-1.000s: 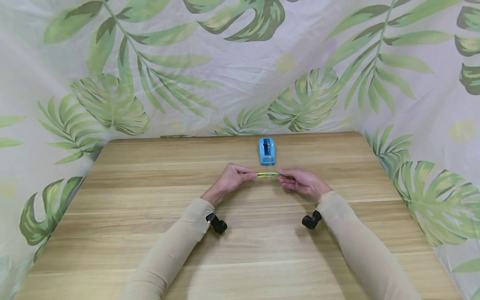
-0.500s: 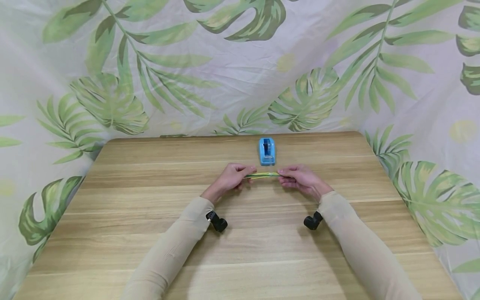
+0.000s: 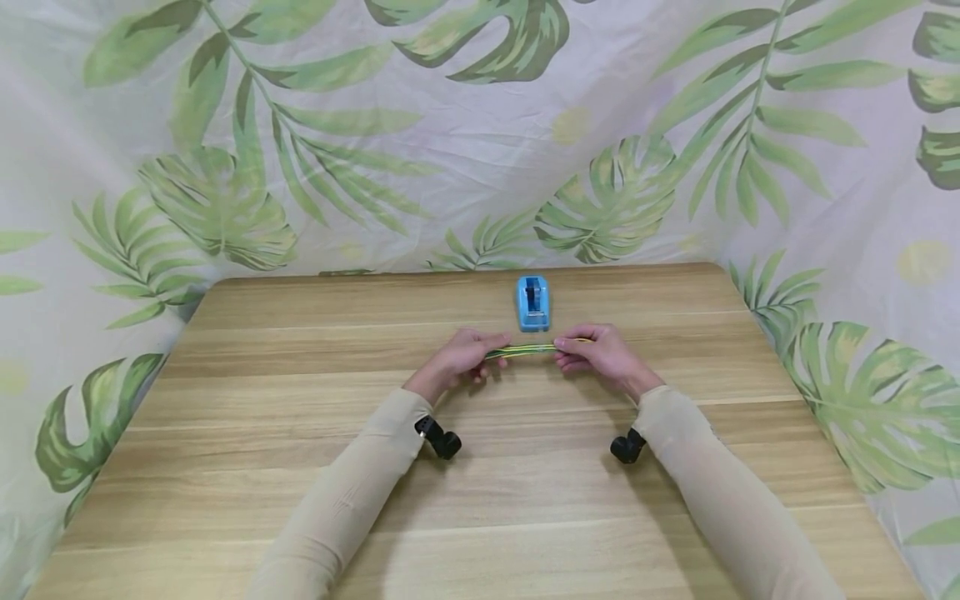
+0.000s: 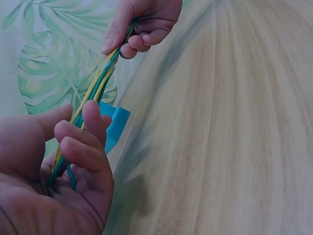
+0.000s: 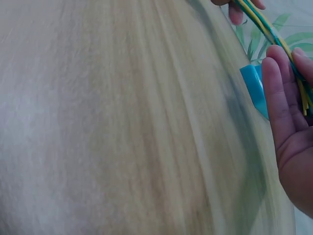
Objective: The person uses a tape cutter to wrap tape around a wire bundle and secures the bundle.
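A thin bundle of yellow and green wires [image 3: 522, 351] stretches sideways between both hands, above the table. My left hand [image 3: 462, 353] holds its left part; in the left wrist view the fingers curl loosely round the wires [image 4: 96, 90], whose ends lie over the palm, one green wire bent apart. At the bundle's right part my right hand [image 3: 602, 356] pinches it between thumb and fingers. Wire ends [image 5: 305, 104] show inside that hand in the right wrist view. A shiny, pale patch [image 4: 112, 64] sits on the bundle close to the right fingertips.
A blue tape dispenser [image 3: 533, 304] stands on the wooden table [image 3: 495, 500] just beyond the hands. Behind the table's far edge hangs a leaf-patterned cloth [image 3: 465, 167]. Each wrist carries a small black camera, one on the left [image 3: 442, 442] and one on the right [image 3: 627, 447].
My left hand has shifted its grip leftward along the wires, so a longer stretch shows between the hands. My right fingers have turned slightly, with wire now showing past them.
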Action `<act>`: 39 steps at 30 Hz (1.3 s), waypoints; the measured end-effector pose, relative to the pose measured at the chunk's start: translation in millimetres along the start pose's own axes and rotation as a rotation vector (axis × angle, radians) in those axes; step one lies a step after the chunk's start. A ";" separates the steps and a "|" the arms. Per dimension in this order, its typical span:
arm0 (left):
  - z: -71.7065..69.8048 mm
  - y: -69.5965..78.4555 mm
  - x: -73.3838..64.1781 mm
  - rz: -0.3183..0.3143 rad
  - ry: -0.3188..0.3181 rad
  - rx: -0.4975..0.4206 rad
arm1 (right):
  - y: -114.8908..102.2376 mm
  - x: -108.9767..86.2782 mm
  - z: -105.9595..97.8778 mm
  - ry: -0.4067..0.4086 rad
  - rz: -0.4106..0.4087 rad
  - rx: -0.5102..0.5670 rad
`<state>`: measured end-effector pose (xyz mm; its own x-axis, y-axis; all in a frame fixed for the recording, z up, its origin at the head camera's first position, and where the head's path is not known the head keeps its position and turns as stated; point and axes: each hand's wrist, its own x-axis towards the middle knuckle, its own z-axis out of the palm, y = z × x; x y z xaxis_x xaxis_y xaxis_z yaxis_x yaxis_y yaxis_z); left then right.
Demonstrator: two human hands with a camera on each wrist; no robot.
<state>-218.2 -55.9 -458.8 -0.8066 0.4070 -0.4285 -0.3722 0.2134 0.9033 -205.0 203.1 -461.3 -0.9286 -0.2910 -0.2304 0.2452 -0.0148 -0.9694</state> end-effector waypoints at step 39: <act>7.9 -6.9 6.5 0.260 0.207 0.034 | -11.0 12.1 -1.4 0.008 0.390 0.188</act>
<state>-217.2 -47.6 -467.9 -0.9499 0.2638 -0.1674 -0.1289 0.1574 0.9791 -219.3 201.1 -453.5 -0.7580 -0.3018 -0.5782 0.6243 -0.0790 -0.7772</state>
